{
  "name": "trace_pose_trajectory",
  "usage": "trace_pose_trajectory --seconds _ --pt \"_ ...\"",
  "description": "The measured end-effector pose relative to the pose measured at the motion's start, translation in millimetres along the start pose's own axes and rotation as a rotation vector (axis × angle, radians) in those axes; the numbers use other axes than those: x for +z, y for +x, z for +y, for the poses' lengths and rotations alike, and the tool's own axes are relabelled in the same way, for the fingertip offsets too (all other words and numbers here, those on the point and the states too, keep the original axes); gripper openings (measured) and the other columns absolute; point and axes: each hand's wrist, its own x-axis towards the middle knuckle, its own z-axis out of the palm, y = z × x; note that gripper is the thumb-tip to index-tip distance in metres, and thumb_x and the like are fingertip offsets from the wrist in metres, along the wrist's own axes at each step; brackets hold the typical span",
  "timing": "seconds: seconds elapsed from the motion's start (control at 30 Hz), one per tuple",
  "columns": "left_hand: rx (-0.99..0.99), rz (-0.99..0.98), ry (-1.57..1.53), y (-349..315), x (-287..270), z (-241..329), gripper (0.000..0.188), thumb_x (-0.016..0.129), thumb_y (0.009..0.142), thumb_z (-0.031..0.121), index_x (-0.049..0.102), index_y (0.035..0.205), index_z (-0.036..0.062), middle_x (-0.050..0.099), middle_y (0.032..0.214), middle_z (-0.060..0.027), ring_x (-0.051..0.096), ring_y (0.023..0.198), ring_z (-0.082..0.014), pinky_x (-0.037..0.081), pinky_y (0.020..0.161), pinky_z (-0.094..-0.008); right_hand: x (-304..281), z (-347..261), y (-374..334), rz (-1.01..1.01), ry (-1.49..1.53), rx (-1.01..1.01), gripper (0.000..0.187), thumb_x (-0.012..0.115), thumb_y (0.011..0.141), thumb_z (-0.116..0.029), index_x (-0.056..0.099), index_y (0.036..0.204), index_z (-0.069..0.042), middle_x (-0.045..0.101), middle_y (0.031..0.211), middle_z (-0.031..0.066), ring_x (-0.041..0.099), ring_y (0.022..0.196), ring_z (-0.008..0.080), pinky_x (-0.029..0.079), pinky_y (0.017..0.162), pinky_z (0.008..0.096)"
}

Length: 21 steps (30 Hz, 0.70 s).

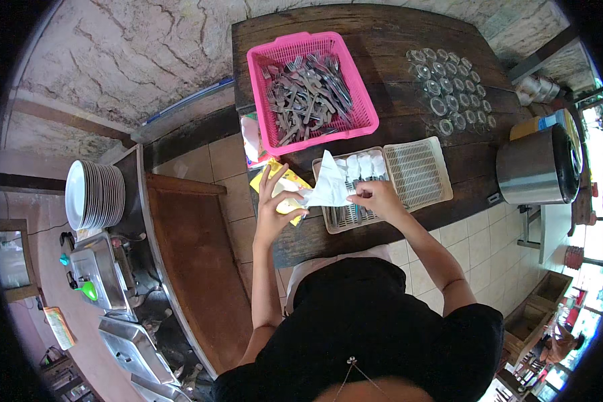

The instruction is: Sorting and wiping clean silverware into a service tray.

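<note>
A white paper napkin [329, 184] is stretched between my two hands, one corner standing up. My left hand [272, 209] pinches its left end between thumb and fingertips, the other fingers raised. My right hand [376, 199] pinches its right side, over the cutlery tray. Beneath lies a cream plastic tray [331, 230] with metal cutlery and several napkin-wrapped bundles [365, 165] along its far side. A yellow napkin pack [297, 179] with white paper showing lies beside my left hand, partly hidden by it.
A pink basket [370, 127] heaped with forks and knives stands beyond the tray. A second cream basket [419, 171] adjoins it on the right. Glass jars or cups [445, 87] fill the table's far right, near a steel pot [536, 164]. Stacked white plates [94, 194] stand left.
</note>
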Motion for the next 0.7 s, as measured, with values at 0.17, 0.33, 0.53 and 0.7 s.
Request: trace_pose_trajectory --seconds 0.17,0.33,0.53,0.7 --pt "-0.025 0.013 -0.009 2.1 -6.8 -16.5 0.017 0.067 0.056 0.009 0.060 0.071 0.0064 0.048 0.112 -0.0073 0.035 0.112 -0.0275 0.028 0.092 -0.0390 0.1 0.4 0.2 -0.028 0.031 -0.021 0.026 0.063 0.067 -0.025 0.053 0.061 -0.002 0.050 0.050 0.0090 0.048 0.044 0.0174 0.035 0.044 0.0285" --pt "-0.016 0.109 -0.002 21.2 -12.4 -14.6 0.039 0.063 0.060 0.002 0.053 0.098 0.0052 0.047 0.112 -0.0078 0.039 0.109 -0.0258 0.030 0.090 -0.0358 -7.6 -7.2 -2.5 -0.288 0.238 0.125 0.026 0.063 0.070 -0.025 0.053 0.060 -0.003 0.046 0.045 0.0019 0.041 0.039 0.0078 0.031 0.039 0.0235" --pt "0.104 -0.178 0.019 32.3 9.4 8.9 0.057 0.067 0.047 0.000 0.055 0.101 0.0150 0.038 0.122 -0.0042 0.029 0.115 -0.0268 0.030 0.092 -0.0386 -6.6 -15.0 -6.3 -0.461 0.377 0.161 0.028 0.061 0.073 -0.022 0.047 0.056 -0.004 0.043 0.044 -0.0024 0.037 0.039 0.0035 0.028 0.037 0.0201" --pt "0.267 -0.168 -0.069 21.5 32.8 -13.2 0.033 0.061 0.049 0.003 0.065 0.079 0.0172 0.050 0.110 -0.0054 0.035 0.111 -0.0310 0.031 0.091 -0.0386 -10.2 -18.1 -9.3 -0.492 0.386 0.111 0.026 0.061 0.073 -0.021 0.049 0.056 -0.004 0.043 0.044 -0.0024 0.038 0.040 0.0032 0.028 0.038 0.0200"
